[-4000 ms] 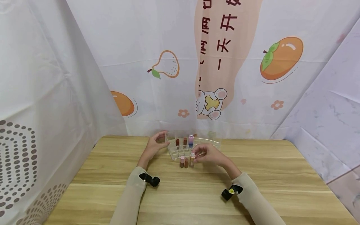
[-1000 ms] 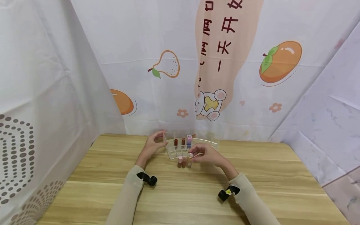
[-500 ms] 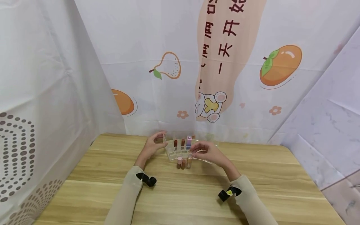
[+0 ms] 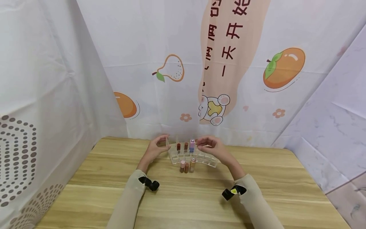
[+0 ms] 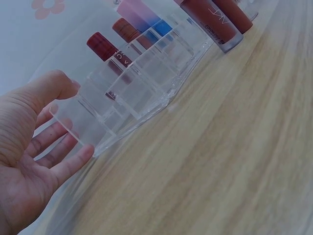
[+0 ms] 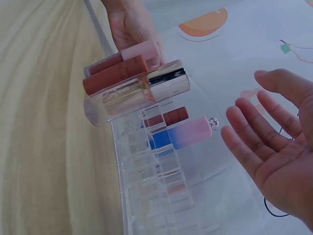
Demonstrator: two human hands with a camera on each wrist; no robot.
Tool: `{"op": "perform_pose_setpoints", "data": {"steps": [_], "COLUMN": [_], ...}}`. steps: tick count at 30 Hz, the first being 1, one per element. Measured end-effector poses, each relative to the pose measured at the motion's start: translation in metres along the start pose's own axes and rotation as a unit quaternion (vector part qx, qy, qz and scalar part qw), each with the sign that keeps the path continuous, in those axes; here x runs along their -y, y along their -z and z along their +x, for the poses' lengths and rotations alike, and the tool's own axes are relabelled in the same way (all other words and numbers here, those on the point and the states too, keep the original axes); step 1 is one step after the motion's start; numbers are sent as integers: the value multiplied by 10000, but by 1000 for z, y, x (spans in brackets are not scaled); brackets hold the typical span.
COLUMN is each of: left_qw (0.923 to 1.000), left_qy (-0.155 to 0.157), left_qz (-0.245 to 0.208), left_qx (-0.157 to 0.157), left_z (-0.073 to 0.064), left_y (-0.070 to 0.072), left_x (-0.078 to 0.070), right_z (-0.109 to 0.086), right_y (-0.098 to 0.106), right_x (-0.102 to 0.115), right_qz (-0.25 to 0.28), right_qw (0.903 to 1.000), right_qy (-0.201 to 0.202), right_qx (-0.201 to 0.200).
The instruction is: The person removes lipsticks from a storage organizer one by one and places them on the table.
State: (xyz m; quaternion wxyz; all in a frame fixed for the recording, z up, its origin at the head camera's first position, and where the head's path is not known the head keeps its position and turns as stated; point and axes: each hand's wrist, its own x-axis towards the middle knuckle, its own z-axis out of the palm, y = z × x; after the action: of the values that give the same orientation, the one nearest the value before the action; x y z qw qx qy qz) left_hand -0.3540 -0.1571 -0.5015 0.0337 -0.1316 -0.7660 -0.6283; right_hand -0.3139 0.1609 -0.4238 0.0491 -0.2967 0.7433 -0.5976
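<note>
My left hand point(image 4: 154, 149) rests at the left end of a clear stepped lipstick organizer point(image 4: 210, 160), thumb over its top edge and extended fingers against its end wall point(image 5: 73, 127). Standing in its back row are a dark red tube point(image 4: 178, 147), a reddish-brown tube point(image 4: 186, 146) and a pink-and-blue lipstick point(image 4: 192, 145). My right hand point(image 4: 213, 147) hovers beside this lipstick, fingers relaxed and holding nothing. Upright on the table in front stand a pink-capped lip gloss point(image 4: 182, 166), a brown tube point(image 4: 186, 168) and a clear gold-banded lip tube point(image 4: 193, 165).
The organizer sits near the far edge of a wooden table point(image 4: 183, 200), close to a white printed curtain point(image 4: 160, 105). More curtain hangs at the left and right sides. Several slots point(image 6: 142, 196) fill the organizer's right part.
My right hand has let go of the gold-banded lip tube, which now stands beside the other two, and moved up and back to the pink-and-blue lipstick. The left hand stays at the organizer.
</note>
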Motion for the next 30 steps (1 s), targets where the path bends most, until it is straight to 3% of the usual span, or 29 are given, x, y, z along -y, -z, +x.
{"op": "perform_pose_setpoints", "data": {"steps": [4,11,14,19,25,30], "left_qw": [10000,9998,9998,9997,10000,10000], "left_qy": [-81,-64,-25,82,32,21], "left_qz": [-37,-143,-138,-114,-54,-13], "left_qx": [31,148,156,204,57,-72], "left_z": [0,-12,-13,-10,-4,-4], "left_y": [-1,-3,-3,-3,-4,-5], "left_x": [-1,-34,-37,-31,-9,-5], "right_z": [6,15,18,22,28,33], "right_y": [3,7,8,10,12,12], "right_x": [2,-1,-3,-7,-13,-20], "right_qz": [133,240,268,295,116,27], "right_qw": [9994,9963,9951,9944,9966,9970], "right_qy": [-59,-126,-158,-286,-402,-562], "right_qx": [-319,-821,-936,-978,-716,-527]}}
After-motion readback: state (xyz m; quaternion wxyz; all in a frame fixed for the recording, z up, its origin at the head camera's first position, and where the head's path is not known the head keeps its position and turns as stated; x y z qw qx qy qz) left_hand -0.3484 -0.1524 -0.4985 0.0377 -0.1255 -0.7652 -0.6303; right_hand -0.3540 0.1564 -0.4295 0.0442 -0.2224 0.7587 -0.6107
